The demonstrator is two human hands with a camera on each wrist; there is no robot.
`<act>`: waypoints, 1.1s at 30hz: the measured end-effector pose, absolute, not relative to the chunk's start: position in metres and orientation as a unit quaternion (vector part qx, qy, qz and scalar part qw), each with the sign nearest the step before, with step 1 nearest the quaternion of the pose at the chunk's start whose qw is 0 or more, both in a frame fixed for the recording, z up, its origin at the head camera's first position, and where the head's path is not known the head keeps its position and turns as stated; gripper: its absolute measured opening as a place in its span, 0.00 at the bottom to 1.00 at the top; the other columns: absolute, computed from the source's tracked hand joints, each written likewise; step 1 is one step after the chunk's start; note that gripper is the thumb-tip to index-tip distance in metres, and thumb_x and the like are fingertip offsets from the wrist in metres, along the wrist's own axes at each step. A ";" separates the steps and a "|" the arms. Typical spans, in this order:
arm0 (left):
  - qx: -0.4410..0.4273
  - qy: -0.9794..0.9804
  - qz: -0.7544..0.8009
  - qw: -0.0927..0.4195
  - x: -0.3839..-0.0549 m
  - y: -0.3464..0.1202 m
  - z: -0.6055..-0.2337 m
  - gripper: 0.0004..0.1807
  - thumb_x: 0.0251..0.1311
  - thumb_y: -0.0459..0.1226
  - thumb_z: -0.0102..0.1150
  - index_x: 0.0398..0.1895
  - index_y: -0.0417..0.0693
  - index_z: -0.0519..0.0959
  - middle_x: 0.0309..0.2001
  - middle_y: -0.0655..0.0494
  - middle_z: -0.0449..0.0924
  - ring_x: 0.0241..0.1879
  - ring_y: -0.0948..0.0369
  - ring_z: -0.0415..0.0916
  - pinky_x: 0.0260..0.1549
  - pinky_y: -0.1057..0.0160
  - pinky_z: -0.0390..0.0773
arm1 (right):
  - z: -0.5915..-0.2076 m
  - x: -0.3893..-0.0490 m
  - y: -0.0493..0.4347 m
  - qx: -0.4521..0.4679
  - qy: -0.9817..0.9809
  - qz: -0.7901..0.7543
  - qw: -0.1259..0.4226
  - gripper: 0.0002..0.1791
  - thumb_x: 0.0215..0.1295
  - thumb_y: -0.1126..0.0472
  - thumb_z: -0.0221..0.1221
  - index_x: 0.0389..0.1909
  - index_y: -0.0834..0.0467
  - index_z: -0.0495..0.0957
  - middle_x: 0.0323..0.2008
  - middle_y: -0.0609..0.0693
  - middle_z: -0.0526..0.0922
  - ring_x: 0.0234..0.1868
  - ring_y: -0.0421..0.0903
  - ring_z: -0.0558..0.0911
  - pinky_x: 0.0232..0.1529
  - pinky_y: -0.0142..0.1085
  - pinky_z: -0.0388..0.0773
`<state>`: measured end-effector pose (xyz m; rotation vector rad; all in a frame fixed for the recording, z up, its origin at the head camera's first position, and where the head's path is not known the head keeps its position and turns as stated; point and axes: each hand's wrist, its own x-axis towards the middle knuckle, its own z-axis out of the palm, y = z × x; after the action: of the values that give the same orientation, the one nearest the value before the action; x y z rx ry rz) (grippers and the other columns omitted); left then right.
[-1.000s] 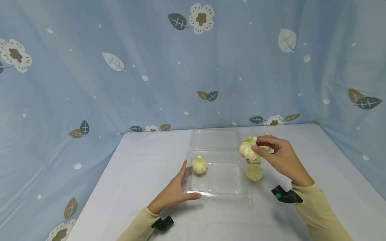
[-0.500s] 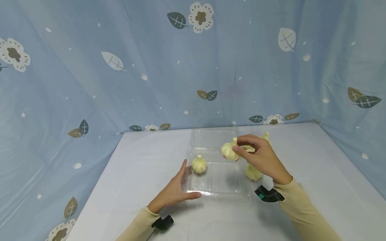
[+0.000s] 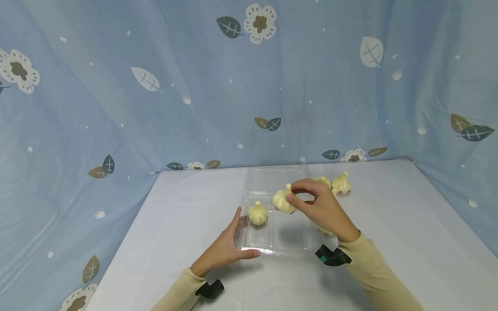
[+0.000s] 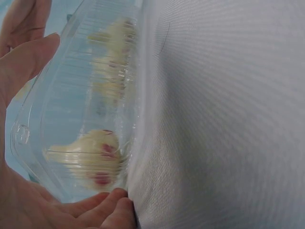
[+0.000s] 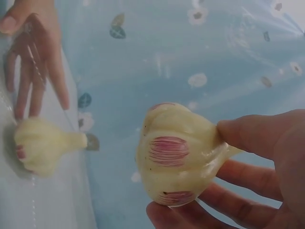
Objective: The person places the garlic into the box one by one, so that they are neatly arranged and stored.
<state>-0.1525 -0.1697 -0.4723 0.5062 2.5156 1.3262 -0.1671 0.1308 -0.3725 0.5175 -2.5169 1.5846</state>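
A garlic bulb [image 3: 282, 202] hangs above the clear plastic clamshell container [image 3: 289, 246], pinched between my right hand's [image 3: 324, 209] thumb and fingers. Purple patches mark its skin in the right wrist view, where its stem points toward the palm. Another garlic bulb [image 3: 257, 214] sits upright in the container's left part. My left hand [image 3: 223, 248] rests against the container's left front corner, its thumb along the front and its fingers along the left side. In the left wrist view that bulb [image 4: 90, 160] shows through the plastic wall.
To the container's right lie more garlic bulbs: one at the back [image 3: 341, 184], one beside it [image 3: 324, 181], and one nearer the front [image 3: 327, 232], partly hidden by the right hand. The open lid [image 3: 277, 178] lies toward the patterned curtain [image 3: 249, 86]. White cloth covers the table [image 3: 175, 203].
My right hand has carried the garlic bulb leftward from the group on the right to above the container. The left hand and the bulb inside have stayed in place.
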 end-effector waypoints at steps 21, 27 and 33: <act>0.171 0.863 0.457 0.133 -0.151 -0.169 -0.472 0.75 0.49 0.56 0.80 0.85 0.48 0.33 0.81 0.48 0.59 0.81 0.47 0.57 0.76 0.37 0.59 | -0.401 -0.161 0.092 0.208 -0.820 0.532 0.040 0.11 0.69 0.51 0.68 0.48 0.50 0.86 0.50 0.46 0.85 0.51 0.46 0.83 0.44 0.32 0.87; 0.167 0.867 0.450 0.132 -0.151 -0.171 -0.473 0.75 0.49 0.57 0.79 0.85 0.49 0.33 0.81 0.48 0.59 0.81 0.46 0.56 0.76 0.35 0.60 | -0.408 -0.161 0.083 0.221 -0.814 0.537 0.027 0.11 0.70 0.52 0.67 0.49 0.52 0.86 0.50 0.48 0.85 0.51 0.47 0.83 0.45 0.32 0.87; 0.171 0.865 0.453 0.136 -0.151 -0.171 -0.473 0.75 0.49 0.57 0.79 0.85 0.50 0.32 0.82 0.49 0.57 0.81 0.46 0.54 0.76 0.35 0.59 | -0.413 -0.158 0.077 0.228 -0.808 0.542 0.022 0.11 0.69 0.55 0.68 0.49 0.53 0.86 0.50 0.48 0.85 0.50 0.47 0.82 0.44 0.33 0.87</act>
<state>-0.1514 -0.1705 -0.4728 0.4945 2.5042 1.3109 -0.1580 0.0772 -0.4132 0.7064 -2.5054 1.6800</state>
